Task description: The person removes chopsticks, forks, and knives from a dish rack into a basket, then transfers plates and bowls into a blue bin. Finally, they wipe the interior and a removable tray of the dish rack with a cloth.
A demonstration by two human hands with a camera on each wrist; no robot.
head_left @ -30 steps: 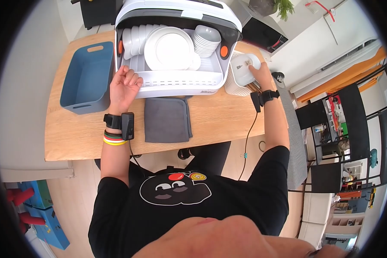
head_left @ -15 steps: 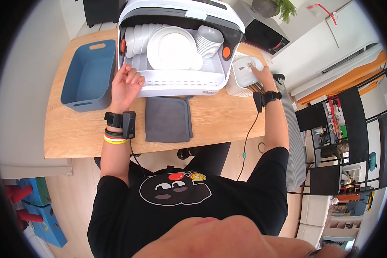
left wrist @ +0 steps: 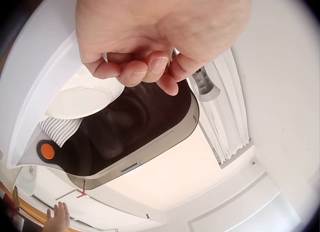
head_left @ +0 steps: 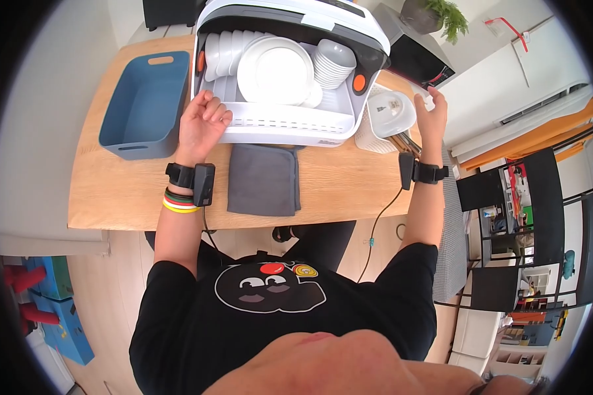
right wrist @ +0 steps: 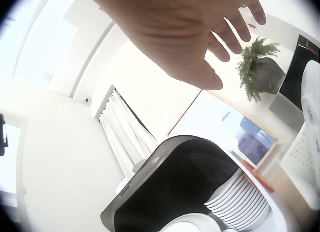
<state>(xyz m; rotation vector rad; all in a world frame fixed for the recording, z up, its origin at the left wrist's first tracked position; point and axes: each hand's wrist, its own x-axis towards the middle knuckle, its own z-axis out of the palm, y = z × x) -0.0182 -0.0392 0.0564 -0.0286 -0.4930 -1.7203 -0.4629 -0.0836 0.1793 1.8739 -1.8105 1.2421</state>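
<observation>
A white dish cabinet (head_left: 290,125) with its dark lid raised holds a row of cups or bowls (head_left: 227,52), white plates (head_left: 275,71) and a stack of bowls (head_left: 334,64). My left hand (head_left: 203,128) is at the cabinet's front left edge, its fingers loosely curled with nothing in them, as the left wrist view (left wrist: 160,32) also shows. My right hand (head_left: 433,122) is raised just right of a white lidded container (head_left: 392,113), fingers spread and empty; the right wrist view (right wrist: 195,37) shows them apart. That container rests on a white perforated basket (head_left: 370,139).
On the left of the wooden table (head_left: 138,191) stands a blue bin (head_left: 145,99). A folded grey cloth (head_left: 263,181) lies before the cabinet. Thin brown sticks or utensils (head_left: 405,142) poke out of the basket. Behind it are a microwave (head_left: 418,56) and a potted plant (head_left: 420,16).
My right hand has let go of the white container and moved off to its right. My left hand keeps its loose curl by the cabinet. The head view has shifted slightly.
</observation>
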